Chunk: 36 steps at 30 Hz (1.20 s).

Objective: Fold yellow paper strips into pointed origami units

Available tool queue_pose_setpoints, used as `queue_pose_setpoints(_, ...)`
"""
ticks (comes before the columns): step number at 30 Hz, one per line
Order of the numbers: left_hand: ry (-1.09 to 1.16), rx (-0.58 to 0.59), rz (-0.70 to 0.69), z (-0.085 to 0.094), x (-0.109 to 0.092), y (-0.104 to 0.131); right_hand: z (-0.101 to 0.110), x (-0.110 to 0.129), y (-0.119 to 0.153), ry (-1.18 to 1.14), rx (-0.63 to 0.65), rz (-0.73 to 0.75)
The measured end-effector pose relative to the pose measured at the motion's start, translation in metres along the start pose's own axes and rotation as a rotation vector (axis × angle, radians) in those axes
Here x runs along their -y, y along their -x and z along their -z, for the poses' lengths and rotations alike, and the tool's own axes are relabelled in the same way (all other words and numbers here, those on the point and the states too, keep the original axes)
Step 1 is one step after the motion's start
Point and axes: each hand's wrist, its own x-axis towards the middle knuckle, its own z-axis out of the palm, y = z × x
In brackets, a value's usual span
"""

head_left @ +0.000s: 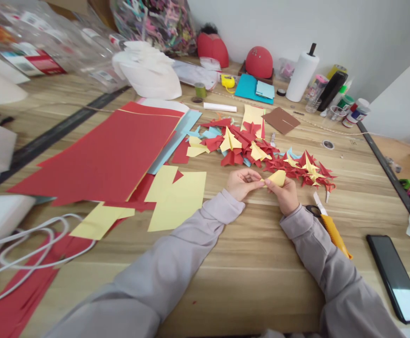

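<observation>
Wooden desk: between its side edges, we pinch small yellow paper with left hand and right hand. Looks mid-fold; next crease seems to need firm, careful pinch.

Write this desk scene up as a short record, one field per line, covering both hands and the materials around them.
Left hand: pinching the left end of the folded yellow paper
Right hand: gripping the same paper
Beyond the hands: folded paper shapes in red, yellow and blue
To the left: large red sheets, plain yellow paper
To the right: orange-handled tool, black phone
</observation>
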Motion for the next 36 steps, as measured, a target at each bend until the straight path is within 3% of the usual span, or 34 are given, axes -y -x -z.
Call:
queue_pose_setpoints(17,-0.039,-0.014,-0.039,0.0001,-0.0019,0.001,0.0006,-0.0028,-0.0011,0.017,0.088,0.015)
queue_pose_setpoints(24,0.093,-0.019,0.016,-0.0002,0.0003,-0.0007,0.0009,-0.004,-0.0009,-0.019,0.06,-0.005)
queue_pose_setpoints(36,0.025,-0.007,0.002,0.0011,0.0003,-0.0004,0.0012,-0.0003,0.0011,-0.045,0.018,-0.015)
